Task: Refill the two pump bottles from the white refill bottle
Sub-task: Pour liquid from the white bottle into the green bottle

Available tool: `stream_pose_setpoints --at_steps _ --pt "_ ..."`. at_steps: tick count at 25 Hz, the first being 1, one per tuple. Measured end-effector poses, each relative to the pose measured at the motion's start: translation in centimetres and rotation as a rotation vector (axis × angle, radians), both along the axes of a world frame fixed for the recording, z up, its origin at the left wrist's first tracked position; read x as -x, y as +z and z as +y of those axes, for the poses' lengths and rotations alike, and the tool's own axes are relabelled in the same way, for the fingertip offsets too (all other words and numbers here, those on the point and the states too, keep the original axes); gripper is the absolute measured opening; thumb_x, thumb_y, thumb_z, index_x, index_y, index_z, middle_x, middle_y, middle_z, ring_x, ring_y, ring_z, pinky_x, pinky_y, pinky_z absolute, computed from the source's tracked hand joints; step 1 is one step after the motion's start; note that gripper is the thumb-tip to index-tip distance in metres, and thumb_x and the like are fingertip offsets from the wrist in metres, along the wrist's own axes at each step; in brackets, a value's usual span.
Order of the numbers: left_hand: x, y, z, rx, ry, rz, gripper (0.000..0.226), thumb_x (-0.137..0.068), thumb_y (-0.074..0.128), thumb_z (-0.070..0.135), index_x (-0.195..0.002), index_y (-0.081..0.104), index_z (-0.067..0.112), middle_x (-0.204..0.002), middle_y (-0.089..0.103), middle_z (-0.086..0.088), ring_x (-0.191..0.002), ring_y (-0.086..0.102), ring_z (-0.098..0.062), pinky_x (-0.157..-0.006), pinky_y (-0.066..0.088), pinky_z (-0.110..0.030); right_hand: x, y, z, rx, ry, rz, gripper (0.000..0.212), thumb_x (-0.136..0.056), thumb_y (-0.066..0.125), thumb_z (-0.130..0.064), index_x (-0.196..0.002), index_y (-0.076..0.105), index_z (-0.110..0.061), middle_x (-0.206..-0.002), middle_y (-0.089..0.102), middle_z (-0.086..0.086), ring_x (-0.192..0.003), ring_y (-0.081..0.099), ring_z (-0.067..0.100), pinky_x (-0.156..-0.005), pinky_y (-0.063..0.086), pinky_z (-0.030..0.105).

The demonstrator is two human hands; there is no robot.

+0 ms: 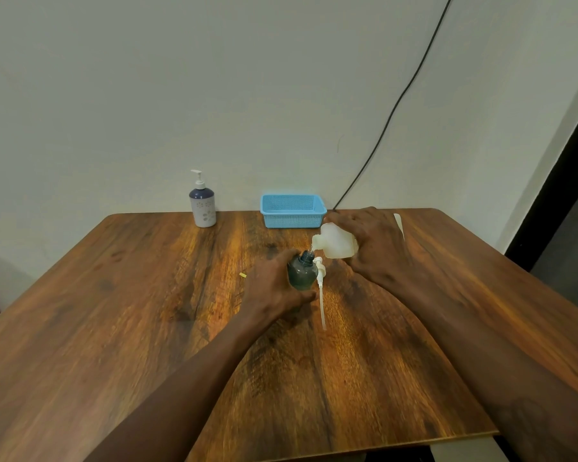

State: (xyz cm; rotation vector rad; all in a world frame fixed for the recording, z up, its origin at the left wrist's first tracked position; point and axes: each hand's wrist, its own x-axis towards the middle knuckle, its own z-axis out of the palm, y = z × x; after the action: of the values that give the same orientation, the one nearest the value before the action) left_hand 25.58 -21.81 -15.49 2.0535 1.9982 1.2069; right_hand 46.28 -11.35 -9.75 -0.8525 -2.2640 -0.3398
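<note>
My left hand (274,288) grips a dark grey pump bottle (302,273) standing upright on the table with its neck uncovered. My right hand (374,248) holds the white refill bottle (337,243) tipped sideways, its mouth right over the dark bottle's neck, and a thin stream shows between them. The dark bottle's white pump head with its long tube (321,291) lies on the table just right of it. A second pump bottle (203,206), white with a dark blue top and its pump fitted, stands at the table's far edge to the left.
A blue plastic basket (292,211) sits at the far edge of the wooden table (114,311). A small yellow scrap (243,276) lies left of my left hand. A white object (398,223) shows behind my right hand. A black cable (397,101) runs down the wall.
</note>
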Motion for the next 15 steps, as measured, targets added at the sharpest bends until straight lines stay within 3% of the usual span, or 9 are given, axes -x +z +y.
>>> stream_pose_setpoints --at_steps 15 --pt "-0.17 0.23 -0.10 -0.033 -0.005 0.005 0.090 -0.063 0.090 0.055 -0.140 0.057 0.022 -0.125 0.071 0.000 -0.107 0.068 -0.018 -0.089 0.058 -0.030 -0.12 0.06 0.21 0.003 -0.023 -0.031 0.079 -0.065 0.091 -0.026 -0.137 0.059 -0.027 -0.132 0.067 0.005 -0.116 0.061 0.028 -0.096 0.048 0.052"
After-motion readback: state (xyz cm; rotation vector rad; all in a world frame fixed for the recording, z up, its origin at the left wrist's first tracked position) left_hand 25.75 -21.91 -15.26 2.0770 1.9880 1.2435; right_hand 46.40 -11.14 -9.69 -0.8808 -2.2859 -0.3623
